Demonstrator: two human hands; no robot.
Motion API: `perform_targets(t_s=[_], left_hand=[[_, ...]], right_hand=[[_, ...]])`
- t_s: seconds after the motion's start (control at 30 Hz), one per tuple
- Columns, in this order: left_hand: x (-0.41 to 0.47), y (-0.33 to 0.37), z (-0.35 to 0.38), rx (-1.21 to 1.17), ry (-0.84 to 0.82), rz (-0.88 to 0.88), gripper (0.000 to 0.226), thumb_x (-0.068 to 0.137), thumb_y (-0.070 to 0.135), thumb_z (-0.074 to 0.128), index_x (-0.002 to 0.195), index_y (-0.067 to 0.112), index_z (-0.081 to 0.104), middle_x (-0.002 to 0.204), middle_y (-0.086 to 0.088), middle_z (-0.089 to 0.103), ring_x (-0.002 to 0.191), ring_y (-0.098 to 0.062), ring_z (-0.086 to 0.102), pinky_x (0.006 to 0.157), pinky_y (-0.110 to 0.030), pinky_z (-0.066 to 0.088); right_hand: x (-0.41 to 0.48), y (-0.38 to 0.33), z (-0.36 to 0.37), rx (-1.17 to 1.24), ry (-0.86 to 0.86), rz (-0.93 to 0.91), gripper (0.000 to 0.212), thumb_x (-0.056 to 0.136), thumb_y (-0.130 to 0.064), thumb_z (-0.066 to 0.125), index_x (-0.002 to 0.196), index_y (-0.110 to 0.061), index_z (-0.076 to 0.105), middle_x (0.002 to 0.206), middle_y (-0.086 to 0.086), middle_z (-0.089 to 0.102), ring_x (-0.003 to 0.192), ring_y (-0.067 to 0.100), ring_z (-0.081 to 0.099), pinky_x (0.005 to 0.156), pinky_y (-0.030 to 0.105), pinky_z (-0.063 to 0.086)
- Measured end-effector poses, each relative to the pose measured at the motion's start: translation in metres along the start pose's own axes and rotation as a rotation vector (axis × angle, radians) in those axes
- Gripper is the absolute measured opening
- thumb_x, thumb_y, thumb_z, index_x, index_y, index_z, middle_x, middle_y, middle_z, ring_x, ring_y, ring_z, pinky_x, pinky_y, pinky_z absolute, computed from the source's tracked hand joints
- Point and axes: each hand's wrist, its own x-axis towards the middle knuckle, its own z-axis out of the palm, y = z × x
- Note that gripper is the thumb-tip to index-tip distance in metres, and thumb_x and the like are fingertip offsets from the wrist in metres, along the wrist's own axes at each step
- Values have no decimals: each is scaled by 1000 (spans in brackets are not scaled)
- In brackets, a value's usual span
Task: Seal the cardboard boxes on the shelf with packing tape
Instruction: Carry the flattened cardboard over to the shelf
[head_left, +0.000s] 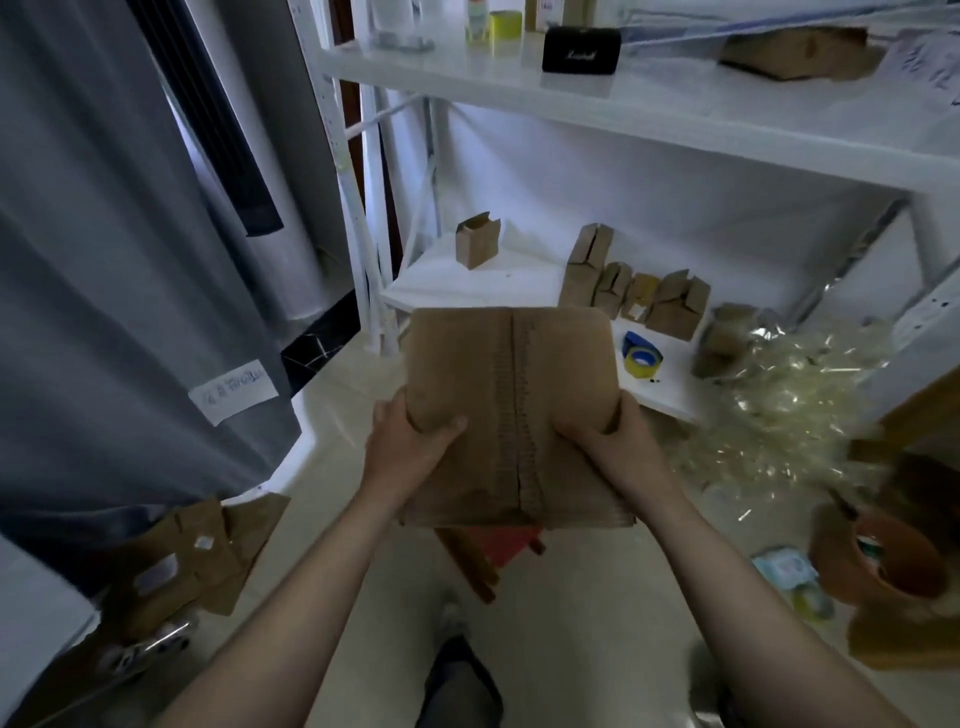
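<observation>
Two hands, left hand (410, 441) and right hand (613, 441), grip a closed box (509, 395). Tape roll (641, 356) lies far right; keeping flaps flush should help sealing.

Left: grey curtain (104, 260) bearing a white label (234, 397). Far, high up: black speaker (581, 49). Right: crumpled clear plastic film (795, 405) on the floor; near right, a brown pot (883, 561); near centre, a red-topped stool (498, 545) with wooden legs
</observation>
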Motion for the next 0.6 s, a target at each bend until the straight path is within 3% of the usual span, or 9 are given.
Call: perform_targets(t_s=[0.1, 0.2, 0.47, 0.6], left_hand=[[73, 9, -5, -3, -61, -38, 57, 73, 59, 75, 122, 47, 48, 109, 18, 38, 110, -19, 54, 99, -46, 51], [137, 21, -2, 51, -92, -25, 63, 73, 61, 74, 128, 41, 50, 115, 12, 40, 112, -20, 53, 100, -47, 50], [249, 54, 40, 105, -185, -23, 73, 78, 52, 75, 141, 29, 45, 134, 0, 40, 117, -25, 53, 99, -47, 49], [293, 70, 74, 133, -182, -60, 86, 67, 63, 73, 139, 24, 46, 134, 0, 40, 119, -26, 53, 99, -50, 49]], right_hand=[[56, -24, 17, 23, 37, 36, 73, 77, -46, 81, 138, -29, 44, 126, -11, 59, 111, 14, 59, 93, 38, 52], [105, -43, 26, 59, 63, 105, 65, 75, -48, 82, 126, -37, 42, 120, -13, 58, 110, 14, 59, 95, 41, 51], [203, -48, 19, 83, 190, 190, 75, 78, -44, 81, 138, -25, 41, 120, -10, 51, 109, 16, 51, 88, 36, 45], [254, -37, 7, 70, 204, 203, 82, 76, -49, 80, 143, -26, 37, 129, -8, 52, 118, 19, 52, 97, 42, 47]])
